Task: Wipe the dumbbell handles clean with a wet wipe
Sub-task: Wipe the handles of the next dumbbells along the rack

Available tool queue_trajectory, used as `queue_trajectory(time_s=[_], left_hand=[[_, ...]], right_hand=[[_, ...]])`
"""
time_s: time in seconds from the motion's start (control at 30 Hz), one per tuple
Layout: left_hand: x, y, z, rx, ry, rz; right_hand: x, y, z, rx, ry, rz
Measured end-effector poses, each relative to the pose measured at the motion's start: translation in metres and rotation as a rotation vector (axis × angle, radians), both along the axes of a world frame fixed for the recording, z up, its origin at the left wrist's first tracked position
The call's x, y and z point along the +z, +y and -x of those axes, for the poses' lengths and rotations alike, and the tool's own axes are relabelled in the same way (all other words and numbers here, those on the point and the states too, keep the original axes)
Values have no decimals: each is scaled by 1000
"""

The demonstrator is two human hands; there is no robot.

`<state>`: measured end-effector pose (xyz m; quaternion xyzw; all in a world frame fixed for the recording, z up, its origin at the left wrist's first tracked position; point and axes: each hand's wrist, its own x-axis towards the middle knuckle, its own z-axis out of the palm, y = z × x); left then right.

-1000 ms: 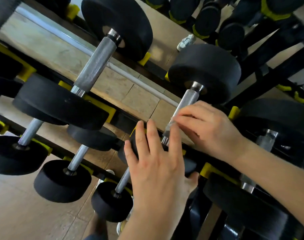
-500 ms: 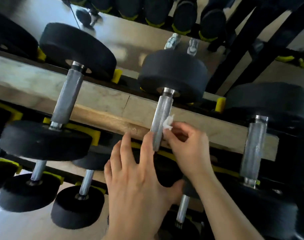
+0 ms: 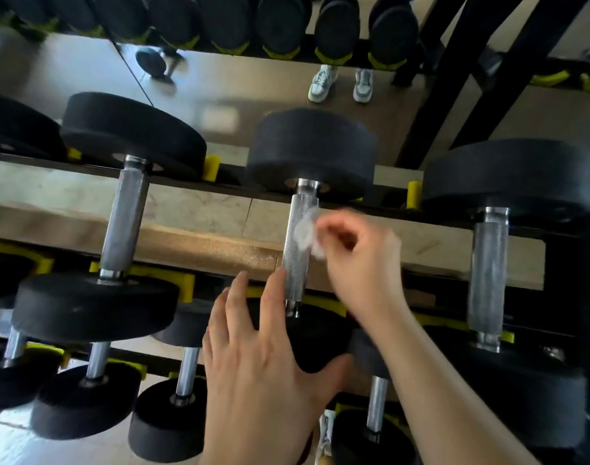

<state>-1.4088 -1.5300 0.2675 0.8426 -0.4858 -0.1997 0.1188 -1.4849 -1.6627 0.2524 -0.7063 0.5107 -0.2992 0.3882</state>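
Pinching the wet wipe in the curled fingers of the right hand and pressing it against the right side of the knurled handle of the middle dumbbell, near its far end.

Bracing with the left hand, laying its fingers straight and spread over the near weight head, thumb out to the right, gripping nothing. Probably steadying the dumbbell against rolling under wiping pressure.

Leaving the dumbbell seated in its yellow cradle, thereby keeping the whole shaft exposed and reachable from the side.

Judging the upper stretch as under treatment now, with the lower stretch toward the left fingertips not yet covered.

Noting motion blur on the wipe and right fingers, so not resolving the exact contact patch.

Leaving the left neighbour handle and right neighbour handle untouched.
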Motion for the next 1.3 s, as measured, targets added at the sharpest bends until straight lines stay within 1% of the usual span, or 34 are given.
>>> queue_trajectory(time_s=[0.03,0.07,0.1,0.17,0.23,0.27,0.37,0.4,0.43,0.57,0.67,0.77,0.87,0.93,1.07,1.13,1.17,1.27,1.3], left_hand=[[0,1,-1,-5,12,0],[0,1,-2,-13,29,1],[0,1,-3,-21,43,14],[0,-1,-7,-32,55,45],[-1,-3,-8,-41,52,61],[-1,-3,-8,-39,49,70],[-1,-3,-7,-29,53,84],[-1,-2,-7,-31,56,85],[-1,-2,-7,-37,60,85],[1,-3,-8,-21,88,112],[3,-3,-7,21,147,154],[11,-3,-10,22,226,170],[22,-9,-16,-26,310,202],[23,-15,-22,-44,283,235],[17,-23,-27,23,253,234],[14,-23,-27,36,258,222],[13,-22,-28,39,267,219],[11,-24,-32,65,341,238],[11,-25,-34,84,374,247]], right_hand=[[2,-10,-5,-56,-21,33],[3,-14,-9,-62,-26,28],[3,-11,-8,-22,-2,-3],[2,9,3,149,93,-110],[5,27,13,267,122,-234],[5,24,14,263,98,-237],[5,-4,-1,46,8,-11],[5,-11,-7,-8,-24,33],[5,-13,-9,-22,-45,31],[6,12,5,160,24,-198],[10,20,10,265,65,-365],[7,17,14,323,75,-450],[3,17,21,275,12,-501],[-1,22,23,203,-27,-519],[-8,18,9,-23,-130,-489],[-8,14,6,-59,-161,-490],[-8,15,8,-13,-118,-486],[3,22,19,253,150,-501],[10,20,20,312,209,-511]])
